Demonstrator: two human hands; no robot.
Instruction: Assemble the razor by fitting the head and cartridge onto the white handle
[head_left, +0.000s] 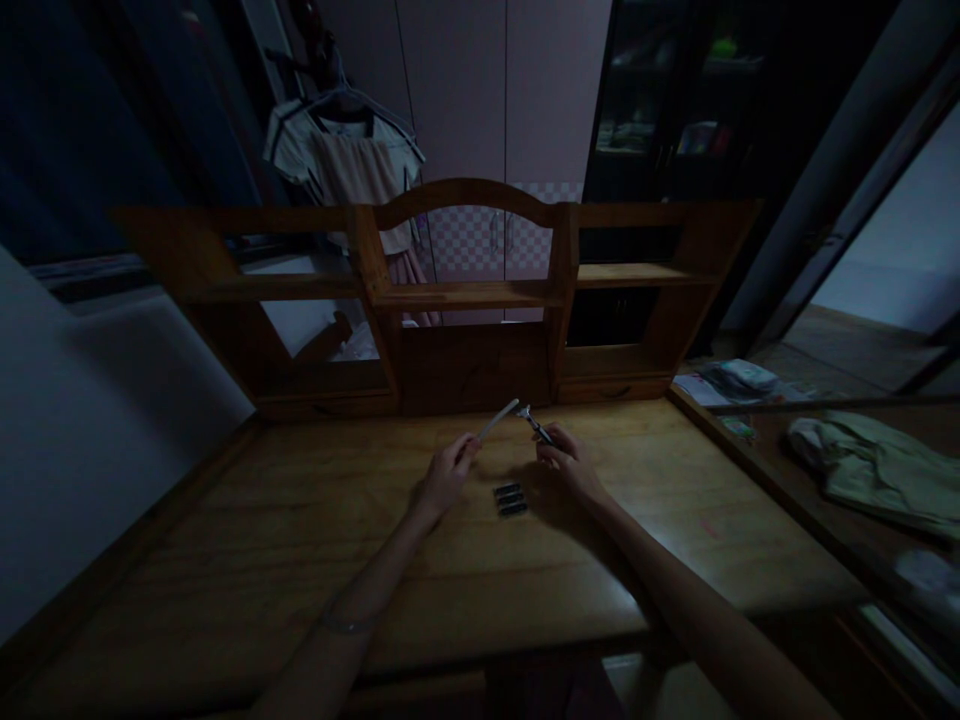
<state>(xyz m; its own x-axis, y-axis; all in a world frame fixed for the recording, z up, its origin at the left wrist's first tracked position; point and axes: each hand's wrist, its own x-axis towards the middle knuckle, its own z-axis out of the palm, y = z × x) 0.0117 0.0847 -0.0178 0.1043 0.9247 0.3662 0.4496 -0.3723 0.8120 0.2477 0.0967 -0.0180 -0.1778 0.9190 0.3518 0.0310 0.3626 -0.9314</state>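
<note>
My left hand (444, 478) is closed on a thin pale stick (498, 419) that points up and to the right. My right hand (568, 462) is closed on a small razor-like tool with a dark handle (534, 424), its head close to the tip of the pale stick. Both hands hover just above the wooden desk (300, 540). Two small dark cartridges (511, 499) lie side by side on the desk between my hands. The room is dim, so fine detail is hard to make out.
A wooden hutch with shelves (465, 292) stands at the back of the desk. Clothes on a hanger (352, 160) hang behind it. To the right, a side surface holds papers (731, 382) and a crumpled greenish cloth (877, 465).
</note>
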